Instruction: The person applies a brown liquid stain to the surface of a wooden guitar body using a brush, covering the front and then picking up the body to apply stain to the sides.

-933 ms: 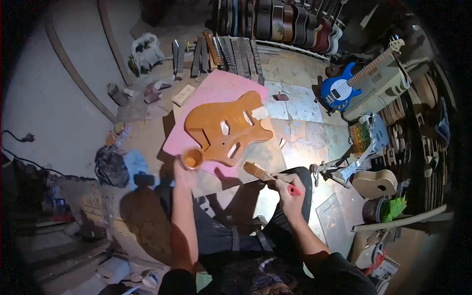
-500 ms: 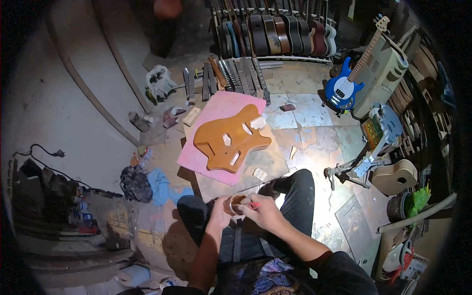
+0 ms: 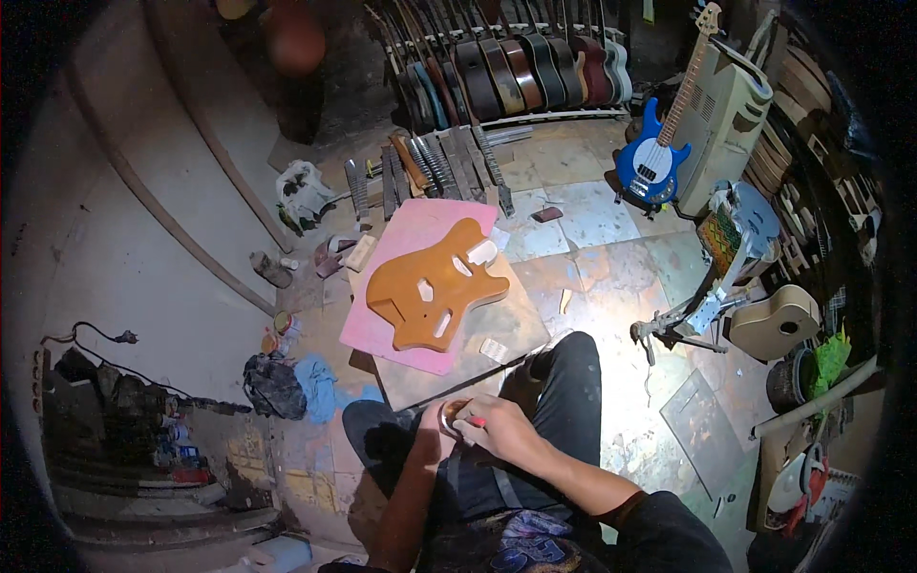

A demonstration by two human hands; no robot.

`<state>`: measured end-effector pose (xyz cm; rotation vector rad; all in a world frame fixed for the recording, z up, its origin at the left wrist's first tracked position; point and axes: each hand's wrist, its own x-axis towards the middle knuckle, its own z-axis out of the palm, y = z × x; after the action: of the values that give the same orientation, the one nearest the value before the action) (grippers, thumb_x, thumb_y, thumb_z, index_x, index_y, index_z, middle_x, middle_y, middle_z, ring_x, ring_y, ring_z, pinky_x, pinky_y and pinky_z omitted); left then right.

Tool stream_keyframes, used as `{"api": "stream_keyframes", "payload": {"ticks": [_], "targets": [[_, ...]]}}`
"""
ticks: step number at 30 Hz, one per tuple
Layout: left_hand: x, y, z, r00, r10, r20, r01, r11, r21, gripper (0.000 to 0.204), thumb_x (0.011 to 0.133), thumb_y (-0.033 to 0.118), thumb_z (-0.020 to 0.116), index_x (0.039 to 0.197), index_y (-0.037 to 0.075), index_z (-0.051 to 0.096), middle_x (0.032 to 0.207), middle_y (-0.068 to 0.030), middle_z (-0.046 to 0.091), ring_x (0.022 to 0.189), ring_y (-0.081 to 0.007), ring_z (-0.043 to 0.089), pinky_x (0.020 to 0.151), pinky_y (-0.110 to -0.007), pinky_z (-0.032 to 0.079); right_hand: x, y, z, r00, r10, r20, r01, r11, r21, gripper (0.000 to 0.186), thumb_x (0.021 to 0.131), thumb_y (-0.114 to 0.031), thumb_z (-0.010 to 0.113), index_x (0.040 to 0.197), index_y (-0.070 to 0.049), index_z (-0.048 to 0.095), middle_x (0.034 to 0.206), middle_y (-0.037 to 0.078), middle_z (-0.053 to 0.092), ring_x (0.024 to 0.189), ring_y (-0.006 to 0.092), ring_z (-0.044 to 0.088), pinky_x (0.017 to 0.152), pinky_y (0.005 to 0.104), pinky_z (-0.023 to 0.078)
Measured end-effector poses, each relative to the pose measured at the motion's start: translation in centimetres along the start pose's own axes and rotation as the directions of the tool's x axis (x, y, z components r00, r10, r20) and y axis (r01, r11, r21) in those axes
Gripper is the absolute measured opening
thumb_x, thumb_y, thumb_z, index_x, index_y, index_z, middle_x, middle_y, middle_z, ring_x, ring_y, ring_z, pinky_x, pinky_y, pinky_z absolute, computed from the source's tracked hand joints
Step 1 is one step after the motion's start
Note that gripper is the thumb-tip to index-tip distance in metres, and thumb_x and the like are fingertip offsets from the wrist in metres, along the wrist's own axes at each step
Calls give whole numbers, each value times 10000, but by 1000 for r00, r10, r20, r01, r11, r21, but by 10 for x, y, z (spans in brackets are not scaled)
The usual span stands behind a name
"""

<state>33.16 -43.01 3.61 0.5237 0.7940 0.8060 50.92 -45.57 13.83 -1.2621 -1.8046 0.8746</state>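
My left hand [image 3: 432, 437] is wrapped round a small round cup [image 3: 451, 414] with something brown inside, held in front of my lap. My right hand [image 3: 504, 432] pinches a thin tool with a red end [image 3: 478, 422] over the mouth of the cup; its tip is hidden, so I cannot tell its kind. Beyond my knees, an orange-brown solid guitar body [image 3: 406, 275] with white-looking cut-outs lies flat on a pink sheet [image 3: 358, 329]. Under that sheet is a wooden board [image 3: 521, 310]. Neither hand touches the guitar body.
Files and rasps [image 3: 439, 167] lie in a row past the sheet. Guitars [image 3: 525, 76] stand in a rack at the back. A blue bass [image 3: 652, 162] leans at the right, near a pale acoustic body [image 3: 764, 320]. A blue cloth [image 3: 315, 387] and black bag [image 3: 275, 385] lie left.
The view has shifted and tilted a little. My hands have drawn slightly left and lower with the cup, which is now more covered by my right hand.
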Motion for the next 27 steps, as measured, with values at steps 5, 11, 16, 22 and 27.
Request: {"api": "stream_keyframes", "payload": {"ticks": [5,11,16,22,27], "targets": [[5,10,9,999,11,-33,-1,958,287,348,1000,257,419,1097,4,637,1012,-116,685,894,-220,670,804,-356,546,5,2,-5,999,19,-27,-19,1000,-6,177,850,-165,735,871,-7,660,867,186,657,809,381,648,726,426,526],[15,2,-10,980,-27,-196,61,983,172,409,1008,294,408,1141,-6,651,1019,-125,704,903,-245,683,691,-361,568,10,8,2,999,8,-49,-6,1000,30,145,848,-139,735,911,-17,689,883,174,674,794,363,663,727,400,538],[20,-3,-19,981,73,-181,-24,966,259,394,1001,281,424,1142,-10,648,1054,-136,704,957,-246,682,747,-349,567,15,5,3,998,60,-31,-58,997,45,172,832,-145,753,947,-26,703,944,176,667,876,361,654,794,411,526],[24,6,-16,990,138,22,-139,962,233,305,992,224,461,1094,8,651,999,-107,701,878,-206,695,744,-341,575,26,13,6,998,62,-16,-63,996,-62,489,733,-226,839,1143,-61,630,1170,194,581,1096,381,568,925,432,466],[45,2,-15,996,83,-40,-62,925,375,240,985,214,489,1050,50,652,931,-59,683,816,-170,691,702,-299,573,28,57,18,993,89,80,-80,991,-111,667,684,-227,862,1243,-42,548,1123,181,575,1066,384,567,911,437,467]]}}
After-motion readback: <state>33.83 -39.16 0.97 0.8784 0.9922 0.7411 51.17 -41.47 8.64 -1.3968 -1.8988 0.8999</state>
